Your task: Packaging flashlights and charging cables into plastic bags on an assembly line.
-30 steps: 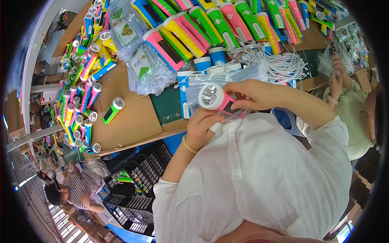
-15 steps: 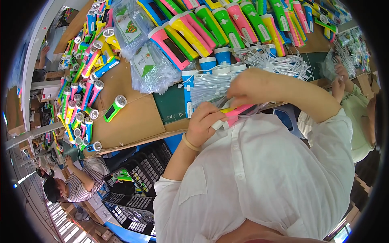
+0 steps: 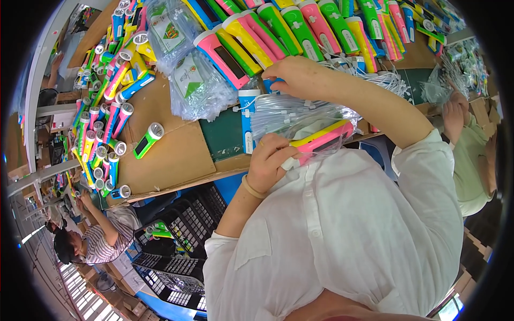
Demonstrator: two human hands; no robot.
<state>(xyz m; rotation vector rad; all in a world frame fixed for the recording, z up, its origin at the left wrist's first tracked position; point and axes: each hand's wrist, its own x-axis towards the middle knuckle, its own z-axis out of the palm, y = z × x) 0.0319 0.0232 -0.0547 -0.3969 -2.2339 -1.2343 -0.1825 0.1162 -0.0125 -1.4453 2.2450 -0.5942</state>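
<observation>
At the bench edge: the left hand (image 3: 270,160) was closed on the end of a pink-and-yellow flashlight (image 3: 323,141), holding it level just above the person's white shirt (image 3: 342,235).
Flashlight cover: a clear plastic bag (image 3: 300,119) lay over and about the flashlight; whether it was fully inside could not be told.
Just beyond: the right hand (image 3: 300,77) reached out past the bag, fingers curled down on the pile of bags by a blue-and-white flashlight (image 3: 247,120); what it gripped, if anything, could not be told.
Hands: well apart, the left near the body, the right farther over the bench.
Bench surface: a brown cardboard sheet (image 3: 171,155) carried a lone green flashlight (image 3: 147,140).
Middle distance: bundles of clear bags (image 3: 198,88) and white cords (image 3: 385,80).
Far side: a row of pink, yellow and green flashlights (image 3: 278,27), packed side by side.
Left edge: more flashlights heaped (image 3: 107,107).
Right edge: another person's hands (image 3: 452,115) over the bench.
</observation>
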